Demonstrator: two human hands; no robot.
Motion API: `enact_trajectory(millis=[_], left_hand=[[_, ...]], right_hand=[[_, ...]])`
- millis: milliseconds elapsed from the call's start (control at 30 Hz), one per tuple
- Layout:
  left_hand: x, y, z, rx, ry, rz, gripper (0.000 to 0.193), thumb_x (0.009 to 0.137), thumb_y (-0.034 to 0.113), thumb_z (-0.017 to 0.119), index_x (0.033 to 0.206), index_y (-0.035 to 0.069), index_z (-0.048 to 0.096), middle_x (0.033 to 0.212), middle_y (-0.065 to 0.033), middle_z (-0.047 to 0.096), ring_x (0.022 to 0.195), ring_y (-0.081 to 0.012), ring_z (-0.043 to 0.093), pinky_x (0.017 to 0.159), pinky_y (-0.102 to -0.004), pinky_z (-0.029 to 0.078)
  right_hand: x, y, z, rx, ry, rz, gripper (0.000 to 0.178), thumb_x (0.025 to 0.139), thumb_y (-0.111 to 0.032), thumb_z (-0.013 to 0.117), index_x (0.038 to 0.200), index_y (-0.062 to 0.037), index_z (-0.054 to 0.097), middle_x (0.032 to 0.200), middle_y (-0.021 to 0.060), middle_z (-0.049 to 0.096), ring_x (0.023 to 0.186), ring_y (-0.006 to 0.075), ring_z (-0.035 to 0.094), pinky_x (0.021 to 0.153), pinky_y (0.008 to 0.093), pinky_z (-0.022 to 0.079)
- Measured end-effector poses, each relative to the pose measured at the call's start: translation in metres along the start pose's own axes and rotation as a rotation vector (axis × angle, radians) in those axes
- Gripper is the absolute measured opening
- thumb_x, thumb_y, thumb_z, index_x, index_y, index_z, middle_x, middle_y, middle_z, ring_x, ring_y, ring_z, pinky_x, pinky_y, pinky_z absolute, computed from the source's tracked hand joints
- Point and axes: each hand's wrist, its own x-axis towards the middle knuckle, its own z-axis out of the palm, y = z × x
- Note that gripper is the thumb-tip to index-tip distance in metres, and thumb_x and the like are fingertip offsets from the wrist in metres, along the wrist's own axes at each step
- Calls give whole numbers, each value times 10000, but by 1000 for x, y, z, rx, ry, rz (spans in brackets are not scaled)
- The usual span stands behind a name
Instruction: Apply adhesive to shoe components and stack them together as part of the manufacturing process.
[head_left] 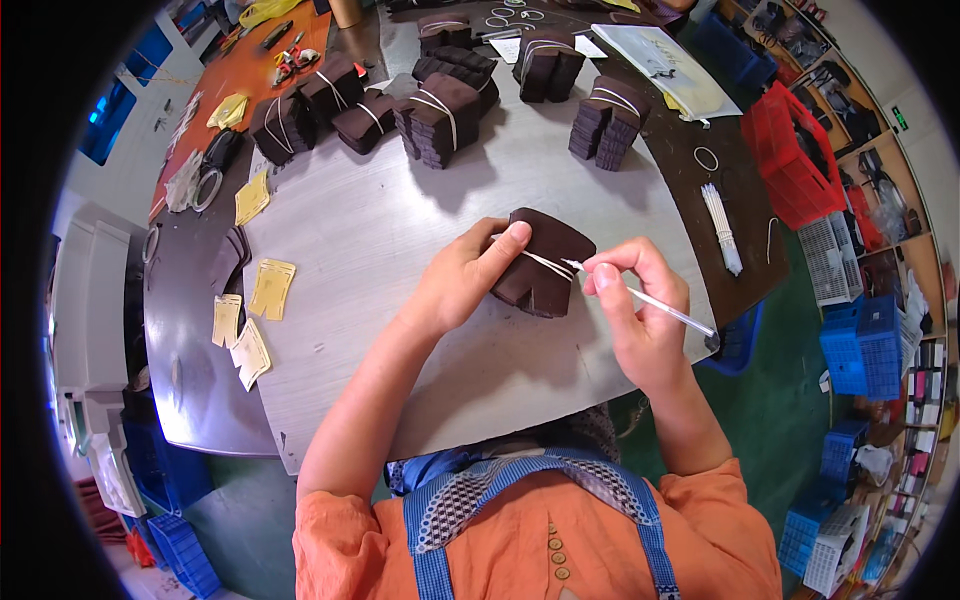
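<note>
My left hand [463,270] grips a stack of dark brown cut pieces [550,240] by its left side, thumb on top. A white elastic band [548,264] runs around the stack, which has a notch in its near edge. In my right hand [645,310] is a slim white pen [672,312], pinched between thumb and fingers. Its tip points left, close to the right edge of the stack by the band; whether it touches, I cannot tell. Beyond my hands stand several banded brown stacks, among them one tall stack [610,125] at the right and another [437,120] near the middle.
Yellow card templates [271,289] lie along the left side of the grey board [350,370]. To the right are a bundle of white sticks [720,228], a loose band [706,158] and a clear folder [665,70]. A red crate [792,155] stands beyond the table's right edge.
</note>
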Motion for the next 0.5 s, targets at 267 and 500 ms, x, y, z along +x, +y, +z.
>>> enact_trajectory(millis=[267,500], left_hand=[[4,-8,5,-17,29,40,819,998,700,511,1349,-31,624,1211,-241,731,1166,-344,693,1015,-397,502],[3,-8,3,35,26,22,826,989,716,513,1349,-19,628,1222,-242,729,1175,-355,690,1020,-405,499]], right_hand=[[13,6,16,-347,74,-174,66,990,-46,640,945,-1,623,830,140,651,713,295,632,643,404,498],[7,7,5,-368,-14,-152,68,978,-57,662,950,-7,627,812,140,640,699,311,624,638,406,491]])
